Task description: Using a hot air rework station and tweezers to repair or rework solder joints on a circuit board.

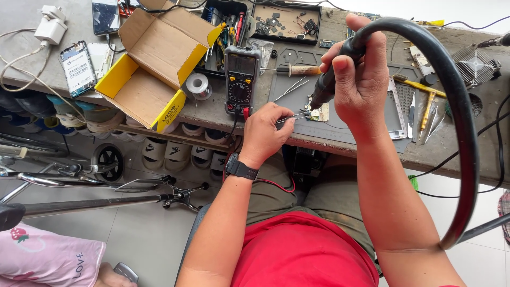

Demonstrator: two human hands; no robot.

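Head view, centre frame: my right hand (357, 79) is fisted round the black hot-air wand (325, 85), nozzle down over the small board (317, 112) on the grey mat (340, 125), while my left hand (264, 133) pinches tweezers (291, 118) shut against the board's edge. I'd say the risk is the thick hose (457, 106) tugging the nozzle off target, or the tweezers slipping and nudging the board toward the meter (240, 79).

Glossy rubber hose (457, 106); matt cardboard box (154, 64).

Bright, even daylight — soft shadows; edges bowed.
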